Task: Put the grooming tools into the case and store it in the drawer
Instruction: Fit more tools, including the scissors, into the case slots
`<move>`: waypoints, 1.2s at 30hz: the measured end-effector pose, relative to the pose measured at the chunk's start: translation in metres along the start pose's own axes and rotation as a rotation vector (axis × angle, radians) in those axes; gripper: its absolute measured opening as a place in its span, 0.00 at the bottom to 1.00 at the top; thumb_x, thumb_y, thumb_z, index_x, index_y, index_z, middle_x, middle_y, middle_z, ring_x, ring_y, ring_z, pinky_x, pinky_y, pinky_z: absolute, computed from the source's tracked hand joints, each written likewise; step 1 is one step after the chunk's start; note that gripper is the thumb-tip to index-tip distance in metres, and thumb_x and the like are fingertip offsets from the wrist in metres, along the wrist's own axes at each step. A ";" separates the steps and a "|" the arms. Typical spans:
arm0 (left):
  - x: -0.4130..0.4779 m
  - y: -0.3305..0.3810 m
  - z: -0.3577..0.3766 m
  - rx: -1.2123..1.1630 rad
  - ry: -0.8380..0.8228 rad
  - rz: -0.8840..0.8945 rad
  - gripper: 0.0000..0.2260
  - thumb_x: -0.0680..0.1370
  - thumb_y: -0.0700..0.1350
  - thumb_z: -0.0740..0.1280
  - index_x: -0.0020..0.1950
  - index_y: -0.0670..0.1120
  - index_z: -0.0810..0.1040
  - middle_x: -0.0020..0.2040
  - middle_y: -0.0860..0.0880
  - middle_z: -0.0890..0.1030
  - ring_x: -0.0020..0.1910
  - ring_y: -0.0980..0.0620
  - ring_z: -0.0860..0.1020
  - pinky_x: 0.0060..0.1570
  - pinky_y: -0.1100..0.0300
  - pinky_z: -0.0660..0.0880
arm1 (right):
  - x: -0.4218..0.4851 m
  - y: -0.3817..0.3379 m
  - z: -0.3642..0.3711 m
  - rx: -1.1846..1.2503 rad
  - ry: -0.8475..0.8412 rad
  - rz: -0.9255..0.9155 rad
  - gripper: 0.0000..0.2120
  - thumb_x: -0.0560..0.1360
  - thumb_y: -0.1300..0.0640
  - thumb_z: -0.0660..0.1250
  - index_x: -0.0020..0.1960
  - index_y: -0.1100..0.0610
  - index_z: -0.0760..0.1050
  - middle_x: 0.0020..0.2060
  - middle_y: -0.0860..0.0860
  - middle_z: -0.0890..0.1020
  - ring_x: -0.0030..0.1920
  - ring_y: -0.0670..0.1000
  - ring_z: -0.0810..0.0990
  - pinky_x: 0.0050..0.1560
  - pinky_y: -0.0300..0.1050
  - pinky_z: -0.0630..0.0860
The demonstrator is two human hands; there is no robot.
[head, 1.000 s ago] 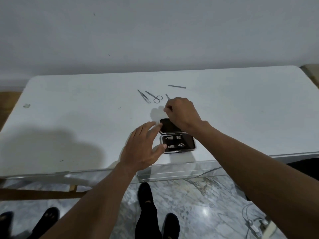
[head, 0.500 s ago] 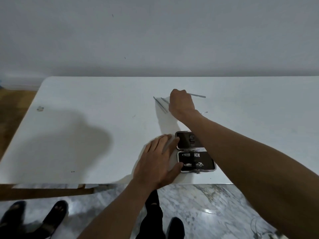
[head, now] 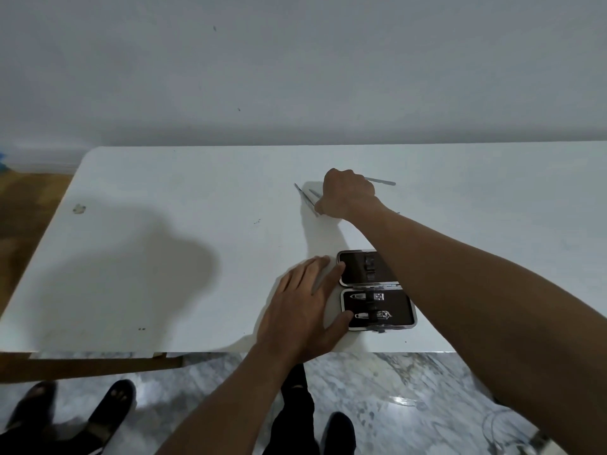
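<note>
Single view — head-worn wide-angle, looking forward and down from standing height. Optical axis hits roughly mid white table [head: 164, 257], with the wall [head: 295, 60] filling the top third and the marble floor [head: 410, 389] plus feet along the bottom edge. Both forearms enter from the bottom, left hand [head: 305, 310] close to the lens, right hand [head: 348, 198] farther out. Table's far edge bows — lens distortion. No second view, so no overlap to report.
</note>
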State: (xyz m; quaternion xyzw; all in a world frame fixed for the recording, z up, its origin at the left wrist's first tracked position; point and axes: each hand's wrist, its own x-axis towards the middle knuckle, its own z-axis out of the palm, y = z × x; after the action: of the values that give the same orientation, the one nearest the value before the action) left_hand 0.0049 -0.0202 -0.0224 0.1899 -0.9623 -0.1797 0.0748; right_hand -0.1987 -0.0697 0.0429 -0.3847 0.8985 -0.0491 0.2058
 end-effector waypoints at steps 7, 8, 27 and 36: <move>-0.001 0.001 0.000 0.050 0.022 0.018 0.31 0.77 0.62 0.58 0.76 0.50 0.62 0.74 0.47 0.67 0.73 0.48 0.63 0.72 0.52 0.61 | -0.007 0.002 0.001 -0.105 0.119 -0.045 0.11 0.69 0.60 0.68 0.35 0.57 0.65 0.33 0.50 0.71 0.42 0.57 0.73 0.40 0.44 0.69; -0.001 0.000 0.000 0.058 0.026 0.020 0.30 0.77 0.62 0.58 0.77 0.50 0.62 0.74 0.47 0.67 0.73 0.48 0.63 0.72 0.53 0.61 | -0.010 0.003 0.000 -0.090 0.137 -0.033 0.12 0.69 0.61 0.67 0.33 0.57 0.63 0.31 0.50 0.69 0.40 0.57 0.73 0.39 0.44 0.69; -0.004 -0.002 0.006 0.057 0.036 0.007 0.31 0.75 0.63 0.58 0.76 0.51 0.63 0.73 0.48 0.68 0.71 0.48 0.65 0.68 0.48 0.65 | -0.152 0.116 0.007 0.680 0.027 0.007 0.07 0.72 0.63 0.71 0.49 0.60 0.79 0.33 0.55 0.83 0.31 0.52 0.82 0.39 0.47 0.84; -0.004 -0.004 0.006 0.063 0.031 0.000 0.31 0.76 0.63 0.57 0.77 0.52 0.61 0.74 0.49 0.66 0.72 0.48 0.64 0.69 0.49 0.63 | -0.185 0.143 0.029 0.791 0.114 0.171 0.09 0.74 0.62 0.71 0.55 0.61 0.81 0.33 0.54 0.83 0.30 0.53 0.84 0.36 0.40 0.83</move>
State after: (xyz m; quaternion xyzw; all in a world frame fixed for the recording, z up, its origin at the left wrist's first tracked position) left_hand 0.0082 -0.0198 -0.0296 0.1949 -0.9663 -0.1461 0.0838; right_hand -0.1677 0.1640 0.0426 -0.1966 0.8488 -0.3949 0.2913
